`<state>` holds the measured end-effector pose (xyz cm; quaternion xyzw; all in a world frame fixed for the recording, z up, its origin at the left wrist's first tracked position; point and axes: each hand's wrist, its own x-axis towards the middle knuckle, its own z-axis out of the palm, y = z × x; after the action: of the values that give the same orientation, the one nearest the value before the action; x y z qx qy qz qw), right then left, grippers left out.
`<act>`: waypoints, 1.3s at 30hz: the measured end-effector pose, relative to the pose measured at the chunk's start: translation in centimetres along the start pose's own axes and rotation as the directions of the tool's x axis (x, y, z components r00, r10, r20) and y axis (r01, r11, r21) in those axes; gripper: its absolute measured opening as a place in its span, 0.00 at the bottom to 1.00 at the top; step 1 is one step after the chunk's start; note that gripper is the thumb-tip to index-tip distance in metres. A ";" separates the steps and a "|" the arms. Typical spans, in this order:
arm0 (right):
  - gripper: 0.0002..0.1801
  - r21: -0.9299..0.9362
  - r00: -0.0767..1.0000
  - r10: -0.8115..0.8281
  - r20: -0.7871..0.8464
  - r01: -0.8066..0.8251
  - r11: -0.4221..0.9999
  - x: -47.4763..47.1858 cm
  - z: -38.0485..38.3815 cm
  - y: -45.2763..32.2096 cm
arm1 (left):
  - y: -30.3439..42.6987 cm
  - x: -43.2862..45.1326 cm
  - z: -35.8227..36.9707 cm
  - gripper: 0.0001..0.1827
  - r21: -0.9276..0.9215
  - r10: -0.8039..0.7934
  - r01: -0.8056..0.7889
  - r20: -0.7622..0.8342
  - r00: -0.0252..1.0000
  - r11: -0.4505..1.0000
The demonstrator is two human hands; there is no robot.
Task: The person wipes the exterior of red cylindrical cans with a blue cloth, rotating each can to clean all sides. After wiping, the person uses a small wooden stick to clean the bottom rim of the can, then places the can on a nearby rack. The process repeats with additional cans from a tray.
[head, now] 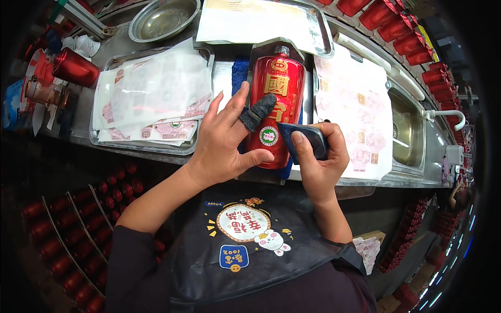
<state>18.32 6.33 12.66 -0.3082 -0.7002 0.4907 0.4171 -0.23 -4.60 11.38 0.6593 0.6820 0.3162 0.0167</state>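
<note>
A glossy red bottle (280, 86) with gold characters and a round white-and-green emblem lies on a blue cloth (239, 74), its neck away from me. My left hand (223, 141) is spread over its left side, a grey cloth finger cover (258, 112) on the index finger touching the bottle's front. The thumb lies near the emblem. My right hand (323, 160) grips a dark flat scraper (307, 143), its edge against the bottle's lower right side. Trays of printed transfer sheets flank the bottle, at left (156, 94) and at right (352, 117).
A metal bowl (164, 19) and a tray (327, 39) with white sheets stand behind. A red bottle (76, 68) lies at left. The sink (409, 133) with a white tap (450, 114) is at right. Many red bottles (403, 35) line the back right; others stand below left.
</note>
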 end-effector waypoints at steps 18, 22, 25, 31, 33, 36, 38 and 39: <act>0.09 -0.035 1.000 -0.016 -0.011 0.015 0.999 -0.5 -0.1 -0.3 | -0.6 2.1 -1.1 0.33 0.121 0.122 -0.131 0.083 0.989 0.984; 0.09 -0.065 0.997 -0.073 0.003 0.073 0.995 -0.6 -0.3 0.0 | -0.4 0.8 -0.8 0.34 0.079 0.103 -0.108 0.068 0.992 0.991; 0.09 -0.088 0.997 -0.072 0.021 0.074 0.993 -0.8 -0.5 -0.1 | -1.0 -0.6 -0.4 0.34 0.054 0.068 -0.072 0.065 0.996 0.996; 0.09 -0.010 1.000 -0.005 0.010 0.005 1.000 -0.3 -0.5 -0.4 | -2.2 0.1 -0.3 0.33 -0.005 0.033 -0.033 0.032 0.999 0.999; 0.09 0.029 0.999 0.041 -0.005 -0.041 0.999 0.4 -0.5 -0.4 | -2.3 0.6 -0.4 0.33 -0.009 0.029 -0.029 0.024 0.999 1.000; 0.09 0.030 1.000 0.010 -0.025 -0.009 1.000 2.4 -0.5 0.5 | -1.8 1.8 -0.8 0.32 0.033 0.058 -0.059 0.021 0.998 0.998; 0.09 0.140 0.990 0.131 -0.058 -0.122 0.983 3.1 -0.4 -0.1 | -1.1 2.9 -1.1 0.31 0.091 0.088 -0.089 0.023 0.996 0.992; 0.09 0.171 0.988 0.133 -0.081 -0.118 0.978 3.2 -0.5 0.0 | -0.9 3.3 -1.2 0.31 0.112 0.094 -0.096 0.023 0.995 0.989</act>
<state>17.28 9.22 13.61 -0.3385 -0.6162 0.5578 0.4411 -1.98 -2.00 13.21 0.6938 0.6663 0.2717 -0.0297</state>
